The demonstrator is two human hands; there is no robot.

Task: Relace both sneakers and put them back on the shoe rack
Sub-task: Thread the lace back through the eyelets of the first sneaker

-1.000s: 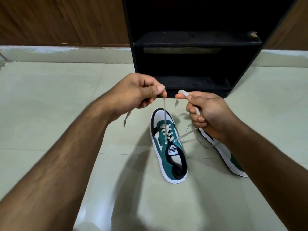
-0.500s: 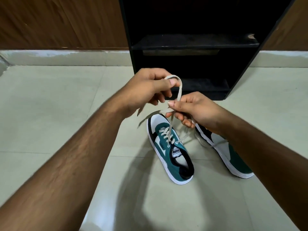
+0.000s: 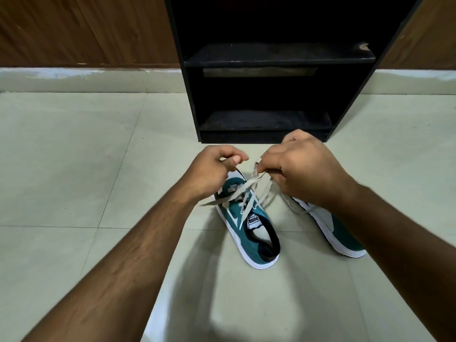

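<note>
Two teal, white and black sneakers lie on the tiled floor in front of a black shoe rack (image 3: 271, 58). The left sneaker (image 3: 249, 228) is laced, its toe toward the rack. My left hand (image 3: 212, 171) and my right hand (image 3: 303, 166) hover just above its toe, each pinching an end of its grey lace (image 3: 243, 191), and the two strands cross between the hands. The right sneaker (image 3: 338, 233) lies to the right, mostly hidden under my right wrist, with a loose lace beside it.
The rack has two open shelves, the lower one (image 3: 266, 119) close behind my hands. A wooden wall panel (image 3: 86, 28) and a pale skirting run behind. Pale floor tiles (image 3: 74, 156) spread to both sides.
Both hands have dropped from in front of the rack to just above the sneaker's toe. The lace ends, held up high and apart before, now cross low between the hands.
</note>
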